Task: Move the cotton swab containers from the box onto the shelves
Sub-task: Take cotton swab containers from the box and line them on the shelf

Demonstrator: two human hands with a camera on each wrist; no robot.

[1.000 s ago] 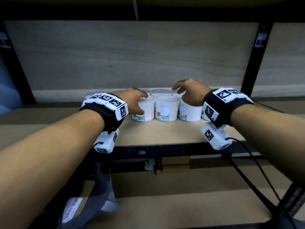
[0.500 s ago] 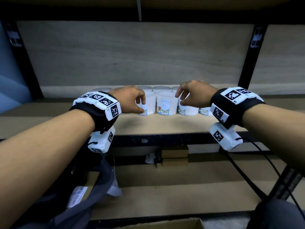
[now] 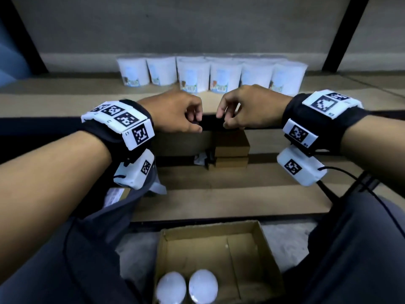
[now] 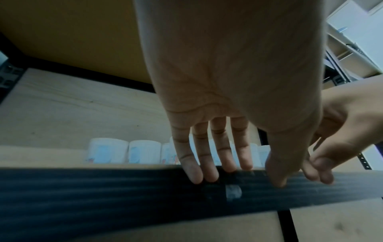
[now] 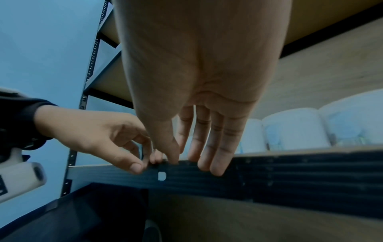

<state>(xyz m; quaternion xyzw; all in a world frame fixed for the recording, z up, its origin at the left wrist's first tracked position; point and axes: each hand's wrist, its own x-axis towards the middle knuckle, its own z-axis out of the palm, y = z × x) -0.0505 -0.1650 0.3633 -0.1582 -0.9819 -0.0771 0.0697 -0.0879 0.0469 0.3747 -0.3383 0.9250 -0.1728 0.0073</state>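
Note:
Several white cotton swab containers [image 3: 210, 75] stand in a row at the back of the wooden shelf [image 3: 65, 93]; they also show in the wrist views [image 4: 124, 153] [image 5: 294, 129]. My left hand [image 3: 195, 119] and right hand [image 3: 228, 117] hover side by side over the shelf's black front edge [image 4: 103, 188], short of the row. Both hold nothing, with fingers loosely bent. Below, an open cardboard box [image 3: 241, 260] sits between my knees. Two containers with white lids [image 3: 171, 290] [image 3: 202, 286] stand in its near left corner.
Small brown cartons [image 3: 231, 148] are stacked on the lower shelf under my hands. Black uprights [image 3: 344, 34] frame the shelf bay. A black cable [image 3: 350, 178] runs from the right wrist unit. My trouser legs [image 3: 350, 249] flank the box.
Both hands have drawn back from the containers on the shelf to its front edge. The head view has tipped down, bringing the box and its two containers into sight.

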